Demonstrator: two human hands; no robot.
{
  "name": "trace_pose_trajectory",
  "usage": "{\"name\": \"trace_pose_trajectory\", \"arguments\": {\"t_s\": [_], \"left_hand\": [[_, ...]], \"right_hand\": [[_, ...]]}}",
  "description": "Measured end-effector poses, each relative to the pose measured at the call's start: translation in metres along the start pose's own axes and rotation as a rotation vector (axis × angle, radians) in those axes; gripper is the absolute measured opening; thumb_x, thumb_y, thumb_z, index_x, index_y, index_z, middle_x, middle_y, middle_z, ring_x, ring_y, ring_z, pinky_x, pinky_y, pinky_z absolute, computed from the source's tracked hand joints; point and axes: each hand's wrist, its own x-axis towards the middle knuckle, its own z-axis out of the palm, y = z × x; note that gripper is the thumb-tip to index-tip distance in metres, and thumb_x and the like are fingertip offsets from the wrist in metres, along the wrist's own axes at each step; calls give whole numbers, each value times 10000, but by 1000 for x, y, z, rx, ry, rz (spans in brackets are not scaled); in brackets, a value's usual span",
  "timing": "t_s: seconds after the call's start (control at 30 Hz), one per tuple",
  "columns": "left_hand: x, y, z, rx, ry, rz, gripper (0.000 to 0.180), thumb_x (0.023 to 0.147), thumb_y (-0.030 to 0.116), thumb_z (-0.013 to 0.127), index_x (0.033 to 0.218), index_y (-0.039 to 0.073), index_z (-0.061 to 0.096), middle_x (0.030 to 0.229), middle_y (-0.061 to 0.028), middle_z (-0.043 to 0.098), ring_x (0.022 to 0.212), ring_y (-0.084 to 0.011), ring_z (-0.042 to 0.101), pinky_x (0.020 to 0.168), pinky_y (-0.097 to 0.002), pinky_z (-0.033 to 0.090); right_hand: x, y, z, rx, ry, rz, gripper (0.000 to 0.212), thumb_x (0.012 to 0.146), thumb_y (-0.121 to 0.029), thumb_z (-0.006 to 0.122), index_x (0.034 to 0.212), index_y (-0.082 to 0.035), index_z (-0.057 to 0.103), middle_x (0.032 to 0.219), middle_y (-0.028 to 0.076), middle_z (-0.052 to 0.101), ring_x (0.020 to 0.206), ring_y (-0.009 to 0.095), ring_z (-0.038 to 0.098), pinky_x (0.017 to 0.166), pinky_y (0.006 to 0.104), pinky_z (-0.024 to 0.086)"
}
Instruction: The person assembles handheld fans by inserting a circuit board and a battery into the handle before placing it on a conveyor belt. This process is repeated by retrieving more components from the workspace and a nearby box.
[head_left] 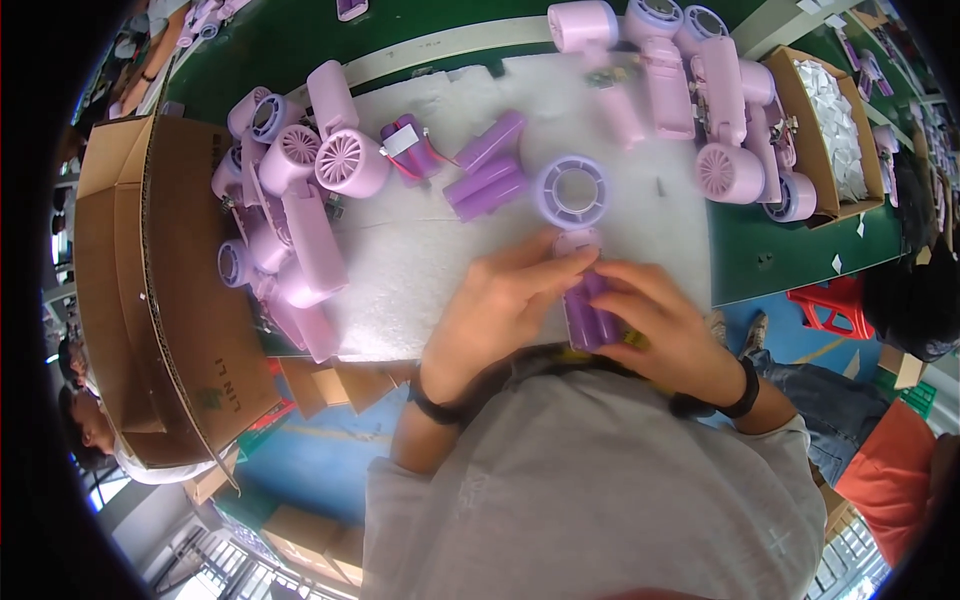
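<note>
Lying under hands (492, 308), white sheet (400, 270) part-covers green table (735, 230) above blue floor (315, 470).

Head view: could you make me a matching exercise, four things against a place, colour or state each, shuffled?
Things:
1. Fan unit
2. Loose purple cylinders
3. Stool
4. Small cardboard box

Place, colour or state:
A. Red, beside the blue floor
B. Filled with white pieces, at the right of the green bench
C. Touched by both the left hand and the right hand
D. Lying on the white mat, left of the lavender ring

Right pairs: 1-C, 2-D, 3-A, 4-B
</note>
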Motion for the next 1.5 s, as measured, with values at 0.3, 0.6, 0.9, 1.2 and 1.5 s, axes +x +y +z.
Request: {"name": "trace_pose_trajectory", "arguments": {"t_s": [0.3, 0.6, 0.9, 1.2, 1.5], "left_hand": [[3, 5, -9, -104, -69, -75, 531, 680, 75, 843, 1188, 93, 691, 1143, -137, 677, 809, -233, 678, 668, -307, 529], [2, -3, -4, -134, -67, -102, 632, 599, 107, 893, 1196, 94, 687, 1153, -121, 675, 799, -178, 659, 658, -282, 523], [4, 0, -5, -123, -41, -70, 591, 605, 104, 888, 1164, 65, 698, 1122, -133, 681, 776, -187, 661, 642, -278, 522], [4, 0, -2, -126, -30, -67, 568, 603, 96, 883, 1141, 59, 706, 1153, -161, 674, 856, -263, 704, 696, -305, 556], [3, -2, -2, -154, -20, -59, 583, 595, 110, 887, 1147, 70, 704, 1211, -187, 652, 865, -274, 704, 700, -308, 559]], "right_hand": [[10, -11, -1, 85, -31, 251, 495, 637, -49, 860, 1024, -69, 552, 1235, 147, 460, 1079, 331, 571, 886, 391, 504], [14, -3, -2, 65, -18, 31, 469, 641, -41, 846, 979, -52, 521, 1187, 127, 450, 989, 323, 584, 800, 411, 542], [16, 3, 4, 173, -21, 21, 512, 636, -5, 832, 1017, -64, 495, 1172, 145, 429, 976, 306, 560, 798, 404, 504], [13, 14, 1, 176, -58, -69, 535, 639, -13, 847, 1034, -60, 489, 1203, 149, 402, 944, 283, 553, 782, 383, 504], [5, 12, 6, 156, -36, -11, 600, 628, -15, 867, 1052, -99, 451, 1267, 180, 392, 1124, 356, 504, 924, 409, 465]]}}
